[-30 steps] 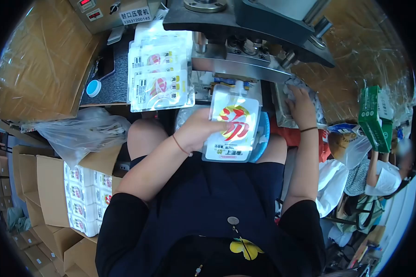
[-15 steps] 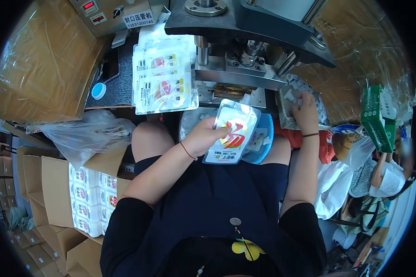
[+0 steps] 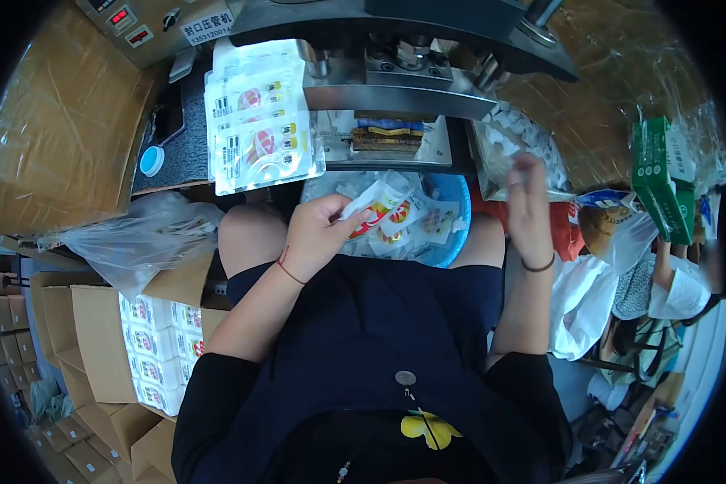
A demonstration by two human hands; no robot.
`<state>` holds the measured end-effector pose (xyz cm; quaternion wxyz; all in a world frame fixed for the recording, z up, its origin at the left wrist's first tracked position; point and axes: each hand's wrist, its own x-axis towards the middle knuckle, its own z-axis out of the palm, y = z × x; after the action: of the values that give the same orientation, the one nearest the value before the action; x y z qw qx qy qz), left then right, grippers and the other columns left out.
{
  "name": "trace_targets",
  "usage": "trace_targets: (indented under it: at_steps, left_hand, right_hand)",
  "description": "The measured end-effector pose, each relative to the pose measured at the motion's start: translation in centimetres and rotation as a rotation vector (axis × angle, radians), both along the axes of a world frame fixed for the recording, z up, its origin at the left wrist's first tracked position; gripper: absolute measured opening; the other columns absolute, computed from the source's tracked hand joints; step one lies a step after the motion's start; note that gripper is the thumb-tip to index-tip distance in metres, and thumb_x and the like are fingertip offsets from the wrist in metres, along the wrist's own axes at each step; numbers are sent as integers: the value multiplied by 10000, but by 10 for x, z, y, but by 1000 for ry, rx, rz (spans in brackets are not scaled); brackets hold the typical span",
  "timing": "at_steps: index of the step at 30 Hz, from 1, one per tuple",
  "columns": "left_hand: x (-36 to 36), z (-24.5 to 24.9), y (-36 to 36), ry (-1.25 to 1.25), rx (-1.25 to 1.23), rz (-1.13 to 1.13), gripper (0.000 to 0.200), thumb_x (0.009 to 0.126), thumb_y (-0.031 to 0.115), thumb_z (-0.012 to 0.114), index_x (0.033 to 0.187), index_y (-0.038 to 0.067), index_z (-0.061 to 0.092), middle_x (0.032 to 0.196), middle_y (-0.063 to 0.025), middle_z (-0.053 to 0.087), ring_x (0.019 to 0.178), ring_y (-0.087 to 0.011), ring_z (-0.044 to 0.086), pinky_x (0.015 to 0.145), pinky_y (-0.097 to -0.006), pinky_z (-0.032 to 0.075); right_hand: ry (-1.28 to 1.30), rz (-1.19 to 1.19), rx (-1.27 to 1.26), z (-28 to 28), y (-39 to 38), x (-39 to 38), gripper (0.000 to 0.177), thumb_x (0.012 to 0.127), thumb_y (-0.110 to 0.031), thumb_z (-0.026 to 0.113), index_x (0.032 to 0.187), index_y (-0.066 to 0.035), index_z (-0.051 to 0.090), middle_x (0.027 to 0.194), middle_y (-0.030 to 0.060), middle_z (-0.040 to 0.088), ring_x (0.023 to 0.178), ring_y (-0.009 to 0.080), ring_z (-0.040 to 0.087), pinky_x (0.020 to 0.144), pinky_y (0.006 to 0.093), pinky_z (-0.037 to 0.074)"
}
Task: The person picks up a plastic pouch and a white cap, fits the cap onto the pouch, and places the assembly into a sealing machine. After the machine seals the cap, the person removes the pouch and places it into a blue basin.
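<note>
My left hand (image 3: pixel 319 234) is closed on a white plastic pouch (image 3: pixel 371 211) with red and yellow print. The pouch is tilted over a blue basin (image 3: pixel 460 194) between my knees, where more printed pouches lie, so its outline is hard to separate from them. My right hand (image 3: pixel 528 214) is raised at the near side of a bin of small white pieces (image 3: pixel 524 133). Motion smears its fingers, and whether they hold anything cannot be made out.
A metal press (image 3: pixel 403 97) stands ahead. Overlapping flat printed pouches (image 3: pixel 266 153) lie left of it, near a blue cap (image 3: pixel 151 161). An open carton (image 3: pixel 97 339) of packed pouches is at lower left. A green box (image 3: pixel 661 181) and a person (image 3: pixel 678 286) are at right.
My left hand has shifted left, and the pouch has tilted so less of its face shows. My right hand has come back from inside the bin toward me. The whole view has shifted slightly.
</note>
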<state>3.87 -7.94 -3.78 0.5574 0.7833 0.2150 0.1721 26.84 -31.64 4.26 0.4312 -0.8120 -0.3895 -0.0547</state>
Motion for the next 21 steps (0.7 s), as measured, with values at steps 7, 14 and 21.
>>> trace_targets:
  at_steps: [7, 14, 21]
  left_hand:
    - [0, 25, -24, 32, -18, -110, 241, 913, 234, 759, 927, -6, 737, 677, -61, 653, 605, -51, 536, 557, -257, 435]
    - [1, 31, -45, 97, -687, -349, 314, 1008, 221, 658, 1146, -59, 696, 1073, -87, 735, 945, -104, 671, 868, -269, 543]
    - [9, 17, -40, 39, -1006, -376, 298, 941, 59, 688, 1219, -45, 653, 1149, -113, 723, 1010, -145, 689, 924, -311, 544]
  right_hand:
    - [244, 392, 31, 17, 31, -46, 118, 933, -42, 673, 1045, -8, 669, 912, 25, 637, 821, 83, 582, 667, 240, 467]
    - [37, 561, -188, 24, 43, -35, 186, 981, -192, 602, 1033, -25, 661, 925, 140, 675, 909, 351, 648, 800, 424, 507]
    - [-169, 281, -94, 31, 23, -17, 227, 985, -191, 594, 1098, -8, 667, 980, 173, 674, 899, 351, 656, 813, 404, 517]
